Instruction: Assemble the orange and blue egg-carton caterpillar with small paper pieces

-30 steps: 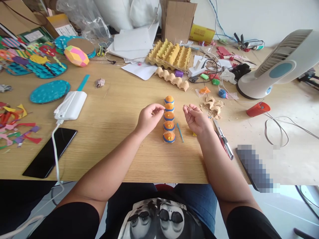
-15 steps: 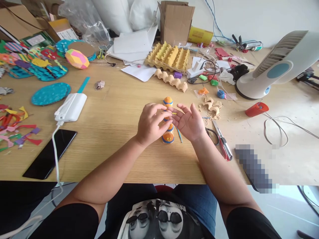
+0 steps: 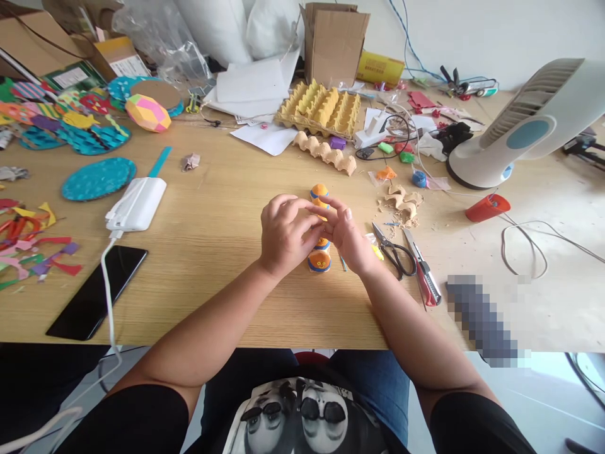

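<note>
My left hand [image 3: 289, 234] and my right hand [image 3: 350, 238] meet at the fingertips above an egg-carton caterpillar [image 3: 320, 261]. The caterpillar is orange with blue bands, and a small yellow face marks its near end. My left fingers are curled toward the thumb; anything small between them is hidden. The right hand is half turned up, its fingers stretched toward the left ones. Under the right hand, a thin blue stick [image 3: 343, 263] shows partly. Black-handled scissors [image 3: 396, 252] and a small yellow piece [image 3: 377, 252] in clear wrap lie right of that hand.
A utility knife [image 3: 424, 270] lies beside the scissors. Beyond are cut carton scraps [image 3: 404, 200], a strip of egg carton [image 3: 324, 153] and a yellow egg tray [image 3: 317, 108]. A white fan [image 3: 524, 126] stands right; a phone [image 3: 97, 293] and power bank [image 3: 137, 205] lie left.
My right hand has shifted left and turned inward, its fingers now overlapping the left fingertips. This uncovers the scissors and the yellow piece. My left hand stays nearly in place.
</note>
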`<action>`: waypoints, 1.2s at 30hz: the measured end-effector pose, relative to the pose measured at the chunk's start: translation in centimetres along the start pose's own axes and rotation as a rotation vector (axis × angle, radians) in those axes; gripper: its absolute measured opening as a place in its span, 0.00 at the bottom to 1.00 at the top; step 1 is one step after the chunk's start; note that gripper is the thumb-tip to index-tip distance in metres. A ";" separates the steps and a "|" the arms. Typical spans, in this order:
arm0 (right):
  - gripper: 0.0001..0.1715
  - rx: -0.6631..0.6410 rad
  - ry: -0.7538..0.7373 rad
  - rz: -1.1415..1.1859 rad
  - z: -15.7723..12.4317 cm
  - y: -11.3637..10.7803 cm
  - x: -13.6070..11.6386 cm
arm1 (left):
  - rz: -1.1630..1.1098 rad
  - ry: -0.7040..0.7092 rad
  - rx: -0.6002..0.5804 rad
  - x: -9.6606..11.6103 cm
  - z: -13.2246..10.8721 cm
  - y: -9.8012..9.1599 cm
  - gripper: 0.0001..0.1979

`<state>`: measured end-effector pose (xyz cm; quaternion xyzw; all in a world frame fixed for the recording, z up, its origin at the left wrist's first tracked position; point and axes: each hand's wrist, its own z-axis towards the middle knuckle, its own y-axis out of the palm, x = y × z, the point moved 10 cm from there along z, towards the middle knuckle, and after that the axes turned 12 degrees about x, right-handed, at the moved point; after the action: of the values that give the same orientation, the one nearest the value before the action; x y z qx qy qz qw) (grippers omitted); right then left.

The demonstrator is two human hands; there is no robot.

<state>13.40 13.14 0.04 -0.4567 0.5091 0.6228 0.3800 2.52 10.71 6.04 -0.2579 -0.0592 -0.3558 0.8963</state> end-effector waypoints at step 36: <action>0.13 0.107 0.372 0.374 0.5 -1.4 2.7 | -0.225 -0.099 0.042 -0.3 0.1 -0.5 0.10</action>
<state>13.87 13.94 -2.94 -0.4406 0.6778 0.5599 0.1819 1.95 10.63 6.23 -0.2481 -0.1392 -0.4398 0.8519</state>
